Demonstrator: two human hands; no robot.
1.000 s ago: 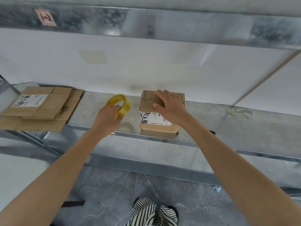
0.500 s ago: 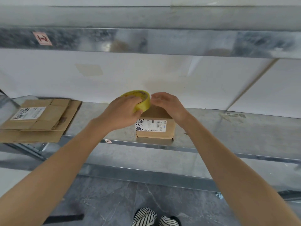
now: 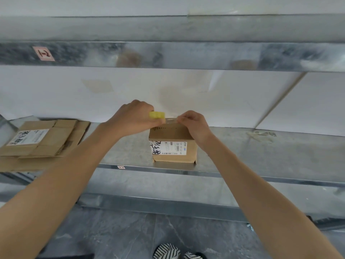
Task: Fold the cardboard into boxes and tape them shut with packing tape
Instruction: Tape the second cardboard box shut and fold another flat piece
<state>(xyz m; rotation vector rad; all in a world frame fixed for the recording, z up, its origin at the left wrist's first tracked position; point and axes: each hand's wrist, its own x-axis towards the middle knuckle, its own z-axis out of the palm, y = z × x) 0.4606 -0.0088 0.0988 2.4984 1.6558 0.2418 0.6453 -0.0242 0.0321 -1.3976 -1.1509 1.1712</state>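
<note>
A small folded cardboard box [image 3: 173,146] with a white shipping label stands on the metal shelf [image 3: 261,157], near its front edge. My left hand [image 3: 134,118] grips a yellow roll of packing tape [image 3: 157,114] just above the box's back left corner. My right hand [image 3: 192,124] pinches the free end of a short clear tape strip [image 3: 170,120] pulled out from the roll, over the box's top. Part of the roll is hidden behind my left fingers.
Flattened cardboard sheets [image 3: 41,141], one with a label, lie stacked at the shelf's left end. Another metal shelf [image 3: 168,55] runs overhead. A white wall backs the shelf. Bits of old tape [image 3: 261,135] lie at the right. Striped shoes [image 3: 168,252] stand on the grey floor below.
My left hand carried the tape roll from left of the box to above it. My right hand left the box top, took the tape end, and a short strip now spans between my hands.
</note>
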